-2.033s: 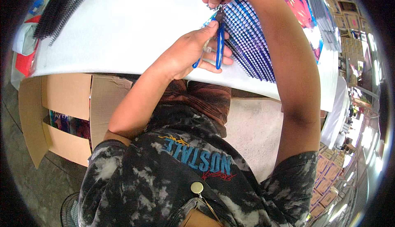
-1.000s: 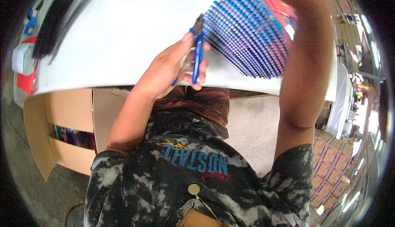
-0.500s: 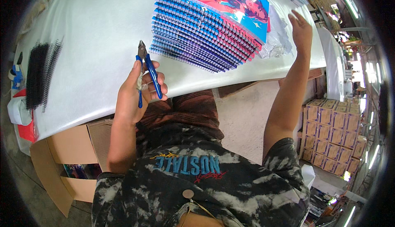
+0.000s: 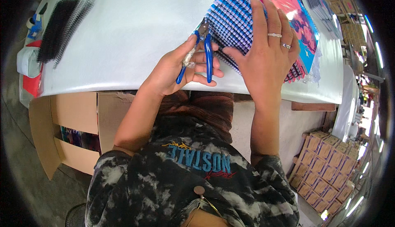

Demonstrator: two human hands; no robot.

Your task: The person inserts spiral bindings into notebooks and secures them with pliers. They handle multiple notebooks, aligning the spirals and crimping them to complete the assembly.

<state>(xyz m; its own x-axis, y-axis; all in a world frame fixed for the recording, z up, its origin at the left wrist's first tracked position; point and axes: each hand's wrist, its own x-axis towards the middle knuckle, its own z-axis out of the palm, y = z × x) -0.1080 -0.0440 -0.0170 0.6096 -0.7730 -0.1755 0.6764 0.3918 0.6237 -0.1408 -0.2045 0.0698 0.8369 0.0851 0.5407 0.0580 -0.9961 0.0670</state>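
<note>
A pair of blue-handled cutting pliers point(image 4: 209, 58) rests in my left hand point(image 4: 169, 70), thumb on one side and fingers curled behind, jaws pointing away from me. The jaws overlap the lower left edge of a fanned stack of spiral-bound notebooks point(image 4: 230, 11), and I cannot tell whether they touch it. My right hand point(image 4: 266, 58), wearing two rings, lies over the coil edges of that stack with its fingers stretched and thumb apart. It hides part of the coils. The top notebook has a red and blue illustrated cover point(image 4: 302, 25).
Loose black spiral coils point(image 4: 61, 31) lie on the white-covered table point(image 4: 135, 50) at left, beside a blue tool-like object point(image 4: 35, 26) and a red and white package point(image 4: 29, 64). An open cardboard box point(image 4: 76, 112) stands below. More notebooks point(image 4: 323, 7) lie far right; cartons point(image 4: 323, 169) are stacked lower right.
My right hand has come in from the far right onto the notebook stack. My left hand has carried the pliers right, up to the stack's edge. The view has shifted and the stack appears turned.
</note>
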